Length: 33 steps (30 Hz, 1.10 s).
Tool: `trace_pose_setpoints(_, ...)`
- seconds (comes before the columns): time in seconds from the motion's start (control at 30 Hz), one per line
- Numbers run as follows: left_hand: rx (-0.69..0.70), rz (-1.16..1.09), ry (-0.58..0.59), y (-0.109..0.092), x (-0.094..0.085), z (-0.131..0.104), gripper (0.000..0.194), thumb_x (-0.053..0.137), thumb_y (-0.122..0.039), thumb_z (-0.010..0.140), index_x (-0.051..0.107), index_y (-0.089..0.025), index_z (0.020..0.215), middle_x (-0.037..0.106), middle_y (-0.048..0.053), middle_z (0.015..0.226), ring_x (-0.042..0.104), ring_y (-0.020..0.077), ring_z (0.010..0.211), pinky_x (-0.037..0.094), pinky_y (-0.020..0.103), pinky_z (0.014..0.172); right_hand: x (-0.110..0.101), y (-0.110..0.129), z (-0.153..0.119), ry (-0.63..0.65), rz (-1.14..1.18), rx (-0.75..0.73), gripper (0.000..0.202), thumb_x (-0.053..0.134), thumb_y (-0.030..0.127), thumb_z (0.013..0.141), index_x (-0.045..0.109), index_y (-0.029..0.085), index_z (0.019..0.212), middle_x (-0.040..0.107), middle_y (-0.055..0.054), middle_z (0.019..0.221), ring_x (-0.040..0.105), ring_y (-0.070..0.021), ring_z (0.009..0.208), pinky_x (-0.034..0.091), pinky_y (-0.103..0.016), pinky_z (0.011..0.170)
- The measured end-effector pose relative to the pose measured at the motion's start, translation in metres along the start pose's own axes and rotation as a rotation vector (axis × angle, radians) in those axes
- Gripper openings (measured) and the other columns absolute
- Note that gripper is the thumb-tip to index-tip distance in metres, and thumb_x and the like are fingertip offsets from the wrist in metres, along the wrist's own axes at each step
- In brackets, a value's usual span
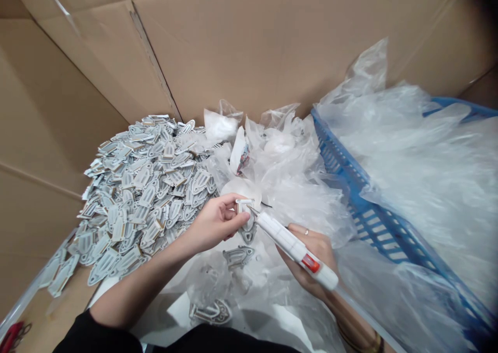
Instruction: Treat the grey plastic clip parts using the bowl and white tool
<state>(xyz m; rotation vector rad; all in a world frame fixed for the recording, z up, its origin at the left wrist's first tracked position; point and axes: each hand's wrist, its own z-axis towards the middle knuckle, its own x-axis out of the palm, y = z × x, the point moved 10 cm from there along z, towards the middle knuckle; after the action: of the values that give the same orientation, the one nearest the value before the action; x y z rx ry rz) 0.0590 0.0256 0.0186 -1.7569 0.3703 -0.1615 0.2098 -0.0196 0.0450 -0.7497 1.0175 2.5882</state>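
Observation:
My left hand [220, 219] pinches a small grey-white ornamental plate [246, 223] with a pointed lower end between thumb and fingers. My right hand [311, 254] is wrapped around a white pen-shaped glue gun [286, 241] with a red switch and a translucent rod trailing from its back. Its thin metal tip meets the upper edge of the plate; I cannot tell whether it touches. Just below lies another ornamental plate [238, 256], and a larger ornate piece [210, 311] sits near my body, partly under clear plastic.
A large heap of similar plates [143, 197] fills the left side. Clear plastic bags [284, 166] lie behind my hands. At right, a blue basket [350, 161] overflows with plastic bags. Cardboard walls [272, 41] enclose the area. Red-handled scissors [13, 335] lie bottom left.

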Motion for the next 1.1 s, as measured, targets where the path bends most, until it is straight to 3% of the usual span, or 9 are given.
trace_pose_setpoints(0.73,0.021,-0.054,-0.010,-0.002,0.001,-0.001,0.041,0.070,-0.042,0.079,0.057,-0.013,0.104,0.049,-0.007,0.060,0.040,0.0040,0.041,0.033,0.016,0.038,-0.006,0.000,-0.003,-0.059,-0.037,0.021,0.032,0.054,0.013,0.087,0.041,0.019,0.058,0.043,0.004,0.058,0.043,-0.0070,0.047,0.033,-0.019,0.046)
trace_pose_setpoints(0.9,0.016,0.007,0.022,-0.001,0.008,-0.001,0.035,0.066,-0.038,0.081,0.059,-0.012,0.103,0.048,-0.008,0.055,0.040,0.0045,0.040,0.032,0.016,0.038,-0.024,-0.009,-0.007,-0.213,-0.111,0.118,0.035,0.057,0.022,0.091,0.046,0.020,0.058,0.048,0.004,0.055,0.046,-0.0084,0.043,0.035,-0.020,0.043)
trace_pose_setpoints(1.0,0.017,0.095,-0.027,0.000,-0.003,-0.001,0.032,0.063,-0.032,0.081,0.061,-0.012,0.105,0.049,-0.007,0.052,0.044,0.0060,0.042,0.036,0.017,0.040,-0.034,-0.019,-0.012,-0.299,-0.119,0.197,0.032,0.061,0.028,0.091,0.052,0.021,0.060,0.054,0.002,0.056,0.052,-0.0108,0.044,0.038,-0.023,0.044)
trace_pose_setpoints(1.1,0.021,0.173,-0.089,-0.002,-0.026,-0.001,0.035,0.060,-0.028,0.081,0.062,-0.012,0.111,0.053,-0.006,0.052,0.049,0.0080,0.044,0.039,0.018,0.043,-0.034,-0.025,-0.016,-0.304,-0.115,0.229,0.029,0.062,0.029,0.090,0.056,0.022,0.063,0.057,0.002,0.057,0.054,-0.0125,0.045,0.039,-0.025,0.044)
